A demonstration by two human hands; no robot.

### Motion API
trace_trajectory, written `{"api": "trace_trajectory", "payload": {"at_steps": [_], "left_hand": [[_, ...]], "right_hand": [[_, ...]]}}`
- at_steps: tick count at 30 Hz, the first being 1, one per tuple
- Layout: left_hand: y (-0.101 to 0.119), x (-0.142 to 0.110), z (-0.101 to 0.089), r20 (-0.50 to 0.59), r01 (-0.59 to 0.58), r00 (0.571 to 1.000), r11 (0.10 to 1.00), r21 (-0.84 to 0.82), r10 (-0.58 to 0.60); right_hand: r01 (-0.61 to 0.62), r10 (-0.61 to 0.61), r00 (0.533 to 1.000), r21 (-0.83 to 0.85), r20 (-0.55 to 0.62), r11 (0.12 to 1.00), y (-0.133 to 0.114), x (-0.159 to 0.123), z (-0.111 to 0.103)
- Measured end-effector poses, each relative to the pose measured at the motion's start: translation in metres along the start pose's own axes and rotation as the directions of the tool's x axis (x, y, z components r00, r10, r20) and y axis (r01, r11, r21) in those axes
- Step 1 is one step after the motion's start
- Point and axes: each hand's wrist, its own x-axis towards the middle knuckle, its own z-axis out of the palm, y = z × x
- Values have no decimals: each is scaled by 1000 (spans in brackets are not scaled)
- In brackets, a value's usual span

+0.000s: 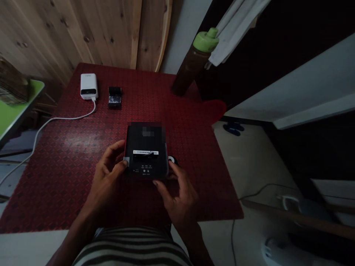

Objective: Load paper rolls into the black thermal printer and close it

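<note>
A black box-shaped device (148,142), which looks like a small printer, sits in front of me over the table. It has a white warning label, a dark slot below that, and small printed icons near its front edge. My left hand (111,170) grips its left side, thumb on the front left corner beside a grey tab. My right hand (177,188) holds the front right corner, with the thumb at the front edge and the index finger along the right side. Partly hidden behind those fingers is a small round black-and-white thing (172,159).
The red patterned table (83,177) carries a white power bank (89,85) with a white cable (66,117), a small black ribbon-like cartridge (114,98), and a tall brown bottle (191,66) with a green lid. Dark slippers (233,128) lie on the floor to the right.
</note>
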Motion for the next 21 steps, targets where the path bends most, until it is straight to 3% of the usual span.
{"api": "trace_trajectory", "payload": {"at_steps": [10,21], "left_hand": [[-3,1,10,-114,54,992,998,-36,-58],[-8,0,8,-117,42,992,999,20,-40]], "right_hand": [[28,-28,1000,-27,-13,999,3,-3,0],[25,-24,999,20,-26,1000,-3,1,0]]}}
